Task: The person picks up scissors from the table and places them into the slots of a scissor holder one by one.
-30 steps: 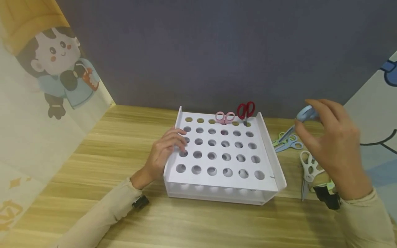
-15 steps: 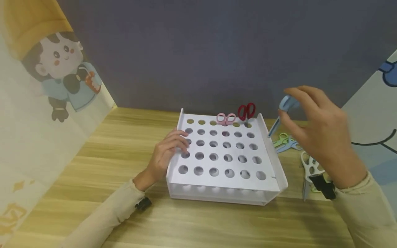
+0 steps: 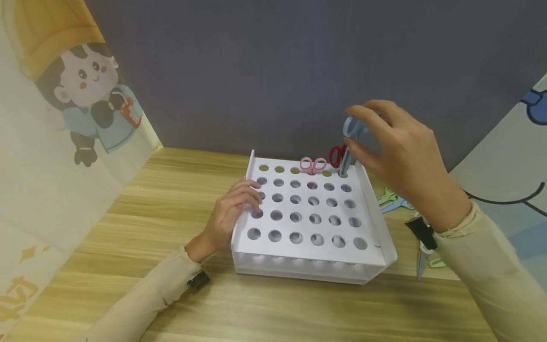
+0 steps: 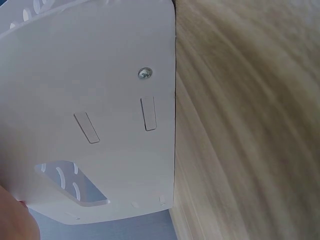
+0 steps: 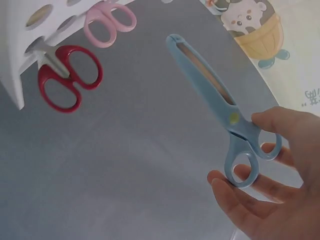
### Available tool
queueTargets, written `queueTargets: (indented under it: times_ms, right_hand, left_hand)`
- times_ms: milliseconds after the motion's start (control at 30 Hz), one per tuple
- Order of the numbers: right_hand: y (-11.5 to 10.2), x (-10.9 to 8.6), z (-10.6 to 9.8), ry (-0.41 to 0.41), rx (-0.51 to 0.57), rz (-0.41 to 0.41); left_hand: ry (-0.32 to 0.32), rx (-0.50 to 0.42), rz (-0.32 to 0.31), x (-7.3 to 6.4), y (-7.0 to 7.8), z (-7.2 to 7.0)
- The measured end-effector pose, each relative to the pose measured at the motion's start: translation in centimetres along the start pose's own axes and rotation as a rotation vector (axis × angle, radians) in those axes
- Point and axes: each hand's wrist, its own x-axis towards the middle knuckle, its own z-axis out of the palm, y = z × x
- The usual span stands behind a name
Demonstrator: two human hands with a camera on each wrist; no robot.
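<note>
A white rack (image 3: 285,247) with rows of round holes stands on the table. My left hand (image 3: 228,209) grips its left side wall, fingers bent over the top edge; the left wrist view shows that wall (image 4: 110,170) from outside. My right hand (image 3: 401,152) pinches light blue scissors (image 5: 232,117) by the handle rings, blades pointing down near the back right hole in the head view. In the right wrist view their tip looks apart from the rack. Red scissors (image 5: 70,80) stand in a back-row hole, and pink scissors (image 3: 312,169) stand farther left in that row.
Right of the rack lie green scissors (image 3: 386,195) and another pair of blue scissors (image 3: 397,204). Nearer, a scissor blade (image 3: 422,263) and a light green piece (image 3: 437,262) show below my right wrist. A dark grey panel (image 3: 273,71) rises behind the table.
My right hand has carried the light blue scissors left, from above the loose scissors to over the rack's back right corner. The left hand stays on the rack.
</note>
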Motion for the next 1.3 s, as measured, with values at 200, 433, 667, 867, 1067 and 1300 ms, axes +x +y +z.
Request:
queueTargets:
  times_ms: [200, 433, 667, 867, 1067, 1300]
  right_hand:
    - [-0.2, 1.3, 1.5, -0.044, 0.008, -0.045]
    - [-0.2, 2.4, 3.4, -0.065, -0.004, -0.076]
    - [-0.6, 3.7, 6.4, -0.121, -0.001, -0.093]
    - [-1.3, 4.6, 9.0, -0.184, -0.020, -0.093]
    - [-1.6, 5.5, 11.2, -0.214, -0.047, -0.084]
    - [-1.8, 5.6, 13.2, -0.294, -0.106, -0.044]
  left_hand:
    - [-0.001, 0.005, -0.008, 0.0, 0.2, 0.0]
    - [-0.001, 0.005, -0.009, 0.1, 0.2, 0.0]
    - [-0.001, -0.002, -0.015, 0.0, 0.2, -0.1]
    - [-0.003, -0.005, -0.008, -0.1, 0.2, 0.1]
    - [-0.005, 0.001, -0.009, -0.1, 0.4, 0.1]
    - [-0.003, 0.009, -0.006, -0.1, 0.2, 0.1]
